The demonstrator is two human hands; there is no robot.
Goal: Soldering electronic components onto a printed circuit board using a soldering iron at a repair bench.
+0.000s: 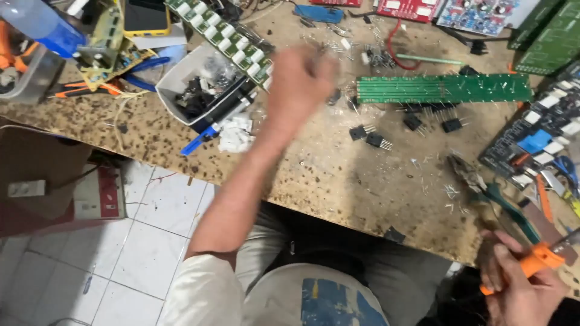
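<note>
Orange-handled tool in right hand, left hand outstretched

Cluttered electronics workbench seen from above, with tiled floor below its edge.

A speckled, worn worktable carries a long green circuit board, with small black three-legged components scattered just beside it. A white plastic tray of dark parts sits toward the left, near a blue pen. Green-handled pliers lie at the right, near a dark circuit board. A blue-capped bottle stands at the far left corner. A cardboard box rests on white floor tiles.
</note>
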